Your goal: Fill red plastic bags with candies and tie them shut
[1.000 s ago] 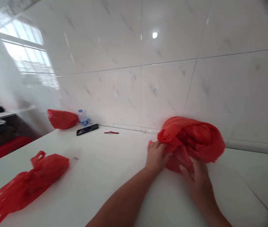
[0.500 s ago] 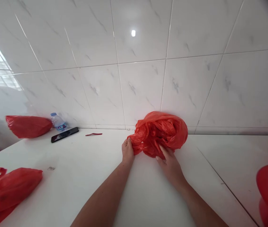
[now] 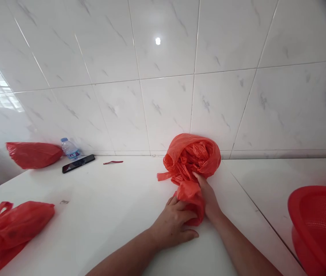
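Note:
A crumpled red plastic bag (image 3: pixel 193 157) lies on the white counter (image 3: pixel 117 203) against the tiled wall. A loose part of it is drawn toward me. My left hand (image 3: pixel 174 224) rests on the counter with its fingers curled around that near part of the bag. My right hand (image 3: pixel 207 193) lies on the bag's right side, fingers stretched out and pressing into the plastic.
Another red bag (image 3: pixel 10 230) lies at the near left and a third (image 3: pixel 33 154) at the far left. Beside that one stand a small water bottle (image 3: pixel 69 148), a black phone (image 3: pixel 78 163) and a red strip (image 3: pixel 112 162). Red baskets (image 3: pixel 318 222) sit at the right.
My left hand has come back toward me from the bag's left edge, drawing a part of the bag with it. The view has shifted right, bringing the red baskets into sight.

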`<state>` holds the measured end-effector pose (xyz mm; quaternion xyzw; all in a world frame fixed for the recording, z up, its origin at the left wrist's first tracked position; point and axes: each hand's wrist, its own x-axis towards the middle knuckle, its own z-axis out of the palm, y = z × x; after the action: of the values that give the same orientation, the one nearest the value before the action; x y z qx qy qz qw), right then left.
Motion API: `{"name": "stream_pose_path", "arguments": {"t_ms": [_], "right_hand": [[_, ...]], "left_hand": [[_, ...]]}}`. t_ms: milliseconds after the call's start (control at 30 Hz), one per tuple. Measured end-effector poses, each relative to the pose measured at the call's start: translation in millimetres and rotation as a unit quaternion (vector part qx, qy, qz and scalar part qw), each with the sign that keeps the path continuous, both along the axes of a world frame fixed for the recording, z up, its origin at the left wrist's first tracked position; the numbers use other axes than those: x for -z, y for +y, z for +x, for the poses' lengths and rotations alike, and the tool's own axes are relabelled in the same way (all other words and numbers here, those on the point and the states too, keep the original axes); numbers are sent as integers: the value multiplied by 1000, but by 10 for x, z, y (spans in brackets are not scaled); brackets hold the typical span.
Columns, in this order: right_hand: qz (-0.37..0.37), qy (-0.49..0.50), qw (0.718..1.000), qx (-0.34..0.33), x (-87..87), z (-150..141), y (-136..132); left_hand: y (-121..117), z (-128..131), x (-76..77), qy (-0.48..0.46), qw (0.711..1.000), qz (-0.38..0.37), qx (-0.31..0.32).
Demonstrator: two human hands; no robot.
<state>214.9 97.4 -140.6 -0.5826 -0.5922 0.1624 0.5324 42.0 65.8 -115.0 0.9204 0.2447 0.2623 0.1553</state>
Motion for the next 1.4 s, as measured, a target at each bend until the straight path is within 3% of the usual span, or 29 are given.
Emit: {"name": "stream_pose_path", "arguments": {"t_ms": [133, 267, 400, 567, 700, 833, 933, 1033, 1233, 1400], "right_hand": [[-6, -20, 998, 67, -78, 96, -65], [90, -115, 982, 119, -169, 113, -188], [135, -148, 979, 47, -212, -36, -356], [89, -145, 984, -51, -166, -167, -492], [-33, 47, 998, 3, -83, 3, -482], [-81, 329, 939, 65, -29, 257, -409], [-66, 471, 875, 88, -37, 379, -367], [-58, 519, 842, 136, -85, 479, -356], [-50, 556, 820, 124, -167, 762, -373], [-69, 534, 838, 90, -128, 838, -374]], "left_hand": [[61, -28, -4, 48, 998, 5, -31], [99, -42, -16, 57, 997, 31, -36], [92, -34, 6, 54, 997, 47, 5], [116, -26, 56, 25, 997, 66, 35], [167, -56, 80, 7, 1000, 10, -1], [201, -89, 92, -48, 993, -80, -65], [219, -97, 100, -125, 970, -182, -100], [258, -105, 98, -187, 945, -239, -125], [389, -186, 65, -333, 864, -315, -207], [424, -233, 51, -393, 810, -382, -210]]}}
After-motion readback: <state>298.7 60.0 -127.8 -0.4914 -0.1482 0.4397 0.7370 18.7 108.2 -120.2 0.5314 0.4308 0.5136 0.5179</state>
